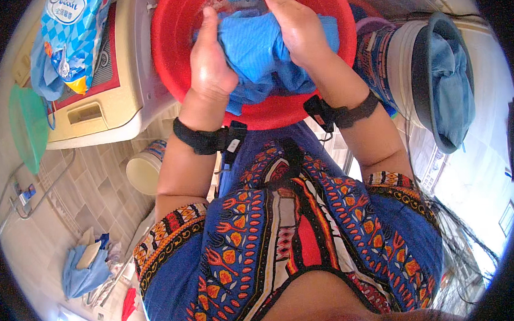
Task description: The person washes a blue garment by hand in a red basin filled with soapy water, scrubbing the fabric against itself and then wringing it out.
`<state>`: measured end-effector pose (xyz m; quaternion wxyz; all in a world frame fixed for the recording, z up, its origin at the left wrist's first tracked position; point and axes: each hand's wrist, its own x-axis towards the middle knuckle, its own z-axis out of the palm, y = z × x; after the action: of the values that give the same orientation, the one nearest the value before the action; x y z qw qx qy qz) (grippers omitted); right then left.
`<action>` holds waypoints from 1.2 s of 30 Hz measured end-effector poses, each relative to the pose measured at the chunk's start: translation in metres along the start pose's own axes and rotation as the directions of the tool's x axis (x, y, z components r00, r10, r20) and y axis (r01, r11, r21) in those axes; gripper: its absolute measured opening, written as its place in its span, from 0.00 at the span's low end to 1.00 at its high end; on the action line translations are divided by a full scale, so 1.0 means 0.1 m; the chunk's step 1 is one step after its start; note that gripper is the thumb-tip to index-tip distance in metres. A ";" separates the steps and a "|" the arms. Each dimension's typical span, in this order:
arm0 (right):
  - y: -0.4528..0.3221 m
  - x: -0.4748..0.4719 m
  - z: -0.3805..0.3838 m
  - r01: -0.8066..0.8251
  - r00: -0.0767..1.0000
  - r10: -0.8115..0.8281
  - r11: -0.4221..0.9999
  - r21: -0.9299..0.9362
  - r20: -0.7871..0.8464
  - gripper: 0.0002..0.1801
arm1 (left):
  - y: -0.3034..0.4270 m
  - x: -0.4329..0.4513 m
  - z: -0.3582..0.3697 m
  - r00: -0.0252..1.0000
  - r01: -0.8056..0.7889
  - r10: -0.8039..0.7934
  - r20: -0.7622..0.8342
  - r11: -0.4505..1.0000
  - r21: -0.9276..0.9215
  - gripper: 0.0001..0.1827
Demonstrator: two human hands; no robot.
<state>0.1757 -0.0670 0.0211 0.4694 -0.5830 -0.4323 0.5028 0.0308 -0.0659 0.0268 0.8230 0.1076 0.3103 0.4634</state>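
A round red plastic basin [170,56] lies before me, holding some suds and wet cloth. Between my two hands is a bunched blue cloth [252,42], its folds hanging into the basin. My left hand [211,59] presses against the cloth's left side, thumb up and its fingers mostly hidden. On the cloth's right side, my right hand [301,31] grips it, thumb extended and fingertips out of sight behind the fabric. Black straps with small devices circle both wrists.
At left stands a cream and red washing machine [108,104] with a blue checked detergent bag [77,43] on it. A grey basin [436,131] of blue denim [451,87] rests on a bucket [403,68] at right. Another bucket [143,174] is on the tiled floor.
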 end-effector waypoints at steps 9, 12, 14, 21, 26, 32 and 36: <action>-0.21 -0.18 0.21 -0.135 0.991 0.108 0.789 0.600 0.081 0.14 | 0.27 -0.37 -0.19 0.927 -0.344 0.276 0.252 0.894 0.287 0.25; -0.02 -0.12 0.10 -0.207 0.970 0.087 0.783 0.586 0.227 0.13 | 0.53 -0.35 -0.29 0.856 -0.488 0.073 0.512 0.438 0.755 0.18; -0.09 -0.17 0.12 -0.229 0.968 0.113 0.764 0.603 0.225 0.12 | 0.65 -0.36 -0.20 0.808 -0.585 0.078 0.583 0.221 0.781 0.18; -0.44 -0.31 0.01 -0.187 0.950 0.027 0.848 0.496 0.312 0.11 | 0.56 -0.37 -0.18 0.761 -0.633 0.096 0.641 0.323 0.704 0.12; -0.53 -0.34 -0.15 -0.125 0.904 0.013 0.963 0.237 0.427 0.10 | 0.40 -0.50 -0.27 0.917 -0.270 0.130 0.378 0.899 0.345 0.10; -0.55 -0.44 -0.01 -0.128 0.966 0.039 0.931 0.340 0.257 0.10 | 0.30 -0.53 -0.08 0.966 -0.229 0.167 0.199 0.909 0.349 0.17; -0.56 -0.51 0.14 0.019 0.998 -0.031 0.973 0.228 0.050 0.12 | 0.26 -0.36 -0.17 0.980 -0.195 0.172 0.099 0.924 0.329 0.19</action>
<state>0.1536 -0.1044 0.0845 0.5279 -0.5062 -0.3915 0.5584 -0.0108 -0.0834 0.0400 0.7555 0.2909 0.3454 0.4746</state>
